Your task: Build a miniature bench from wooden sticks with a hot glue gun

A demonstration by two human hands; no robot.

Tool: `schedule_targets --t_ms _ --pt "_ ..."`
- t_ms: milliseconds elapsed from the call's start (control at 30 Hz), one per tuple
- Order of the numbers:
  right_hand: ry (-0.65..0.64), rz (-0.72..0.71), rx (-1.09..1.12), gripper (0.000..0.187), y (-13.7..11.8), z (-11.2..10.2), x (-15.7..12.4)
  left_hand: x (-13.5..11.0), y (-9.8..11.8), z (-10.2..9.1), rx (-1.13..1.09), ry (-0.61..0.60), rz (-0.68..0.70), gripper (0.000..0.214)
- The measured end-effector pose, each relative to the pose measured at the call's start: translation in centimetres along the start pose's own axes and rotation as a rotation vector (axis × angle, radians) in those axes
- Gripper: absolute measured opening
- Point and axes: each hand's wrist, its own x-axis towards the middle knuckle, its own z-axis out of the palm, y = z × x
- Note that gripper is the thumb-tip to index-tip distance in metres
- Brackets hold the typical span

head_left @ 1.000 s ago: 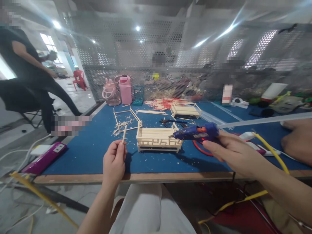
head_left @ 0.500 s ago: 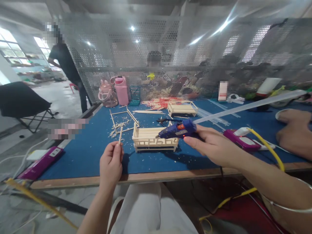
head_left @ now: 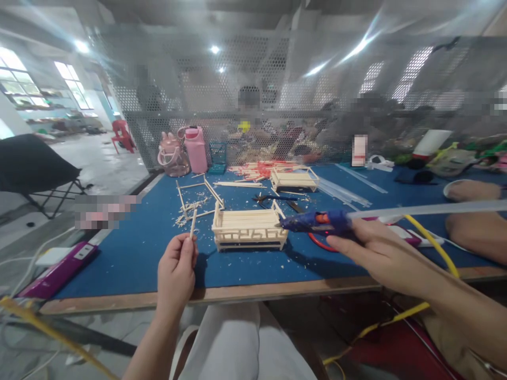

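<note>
Pinched upright between thumb and fingers of my left hand is a short wooden stick. My right hand grips a blue hot glue gun, its lit red light showing and a long clear glue stick running out of its back. The gun's nozzle points left, by the right end of a small wooden model bench with a latticed front. That bench stands on the blue tabletop between my hands; whether the nozzle touches it I cannot tell.
Behind lie pliers, a second wooden model, an angular stick frame with scraps, red-tipped sticks and clear glue sticks. Pink bottles stand back left. Purple power strips sit at both sides. Another person's hands are at right.
My right hand has drawn the glue gun to the right and slightly down, from above the bench's middle to its right end, levelling the glue stick. My left hand barely moved.
</note>
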Motion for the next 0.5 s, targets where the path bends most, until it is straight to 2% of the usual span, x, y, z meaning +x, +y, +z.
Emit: schedule_targets --t_ms 100,167,200,233,367,500 --pt "0.138 -0.088 -0.082 0.035 2.3 0.2 1.3 0.1 0.0 -0.1 0.007 0.016 -0.020 0.038" --pt "0.256 -0.120 -0.192 0.034 4.5 0.4 3.5 0.2 -0.2 -0.2 0.034 0.035 -0.027 0.045" --pt "0.273 -0.095 -0.262 0.035 5.6 0.5 5.0 0.2 -0.2 -0.3 0.062 0.047 -0.012 0.048" --pt "0.283 -0.063 -0.325 0.037 6.6 0.7 6.6 0.3 -0.3 -0.3 0.099 0.060 0.013 0.050" --pt "0.186 -0.012 -0.472 0.036 9.7 1.9 13.2 0.6 -0.7 -0.9 0.258 0.057 0.158 0.044" --pt "0.191 -0.003 -0.463 0.025 11.5 3.5 16.9 0.8 -1.2 -1.3 0.313 0.035 0.306 0.031"
